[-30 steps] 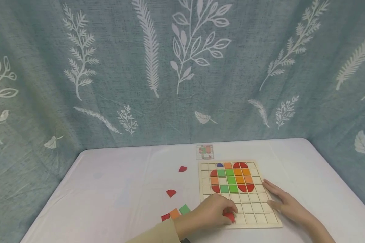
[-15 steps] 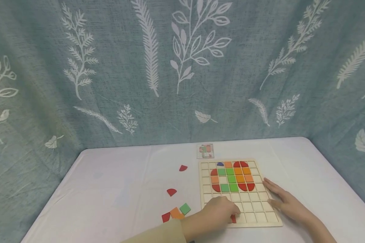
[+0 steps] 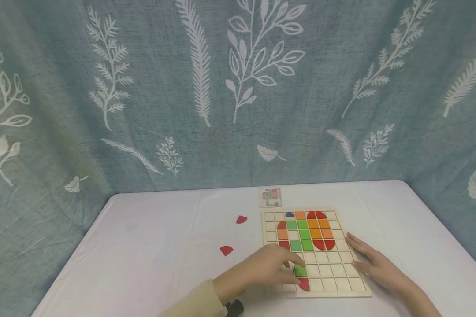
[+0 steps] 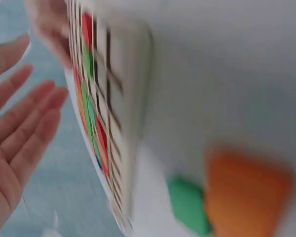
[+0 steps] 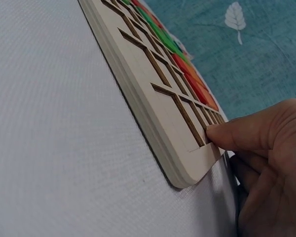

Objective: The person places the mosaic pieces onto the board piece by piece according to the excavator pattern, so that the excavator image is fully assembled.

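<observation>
My left hand (image 3: 275,266) is over the lower left of the wooden grid board (image 3: 337,284), its thumb and fingers apart. In the left wrist view its fingers (image 4: 32,123) are extended and hold nothing. Near the fingertips, a green square tile (image 3: 300,270) and a red quarter-round tile (image 3: 303,285) sit in neighbouring cells of the board. My right hand (image 3: 381,268) rests along the board's right edge with long, relaxed fingers. In the right wrist view its thumb (image 5: 237,134) lies on the wooden rim, and the other fingers are partly hidden beside it.
Orange, green and red tiles, plus a blue piece (image 3: 289,215), fill cells toward the far side. A patterned card (image 3: 270,197) lies behind the board. Left of it are red pieces (image 3: 241,219). A loose orange tile (image 4: 249,192) and green tile (image 4: 188,205) lie near my left wrist.
My left hand pressed the red tile into the bottom row, then let go and spread its fingers, shifting slightly left. The green tile beside it is now uncovered. My right hand has stayed put.
</observation>
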A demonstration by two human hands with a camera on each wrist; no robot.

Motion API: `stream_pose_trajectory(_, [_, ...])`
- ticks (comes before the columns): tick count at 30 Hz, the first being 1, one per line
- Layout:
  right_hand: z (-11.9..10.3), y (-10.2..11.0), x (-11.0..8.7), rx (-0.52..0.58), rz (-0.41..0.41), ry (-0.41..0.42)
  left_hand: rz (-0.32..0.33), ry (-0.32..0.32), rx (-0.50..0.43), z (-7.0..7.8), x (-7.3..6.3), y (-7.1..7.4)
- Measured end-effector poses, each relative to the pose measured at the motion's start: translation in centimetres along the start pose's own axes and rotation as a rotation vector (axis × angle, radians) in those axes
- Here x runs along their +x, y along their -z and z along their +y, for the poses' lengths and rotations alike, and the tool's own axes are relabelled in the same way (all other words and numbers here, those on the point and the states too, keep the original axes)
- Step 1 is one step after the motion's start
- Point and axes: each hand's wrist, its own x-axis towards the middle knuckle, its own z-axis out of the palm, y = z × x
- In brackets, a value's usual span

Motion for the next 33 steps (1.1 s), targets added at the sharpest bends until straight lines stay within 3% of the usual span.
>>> stream_pose_trajectory(3, [0.1,0.0,0.0,0.016,-0.006,-0.011,0.049,0.085,-0.1,-1.7,-1.3,1.1])
stream_pose_trajectory(7, [0.1,0.1,0.0,0.019,-0.006,-0.012,0.16,0.252,-0.111,-3.5,-3.2,1.5])
stream_pose_trajectory(10, [0.2,0.1,0.0,0.012,0.0,-0.009,0.175,0.342,-0.072,-4.1,-4.4,1.1])
stream_pose_trajectory(14, [0.3,0.0,-0.1,0.011,0.001,0.005,0.168,0.415,-0.049,-4.6,-5.5,0.3])
stream_pose_trajectory(18, [0.3,-0.1,-0.1,0.021,-0.006,-0.002,0.191,0.443,-0.035,-4.7,-5.9,-0.4])
stream_pose_trajectory(24, [0.1,-0.1,0.0,0.006,-0.001,-0.007,0.214,0.421,-0.077,-4.7,-6.0,-0.5])
stream_pose_trajectory(33, [0.1,-0.1,-0.1,0.018,-0.007,-0.008,0.196,0.409,-0.125,-4.3,-5.5,-0.2])
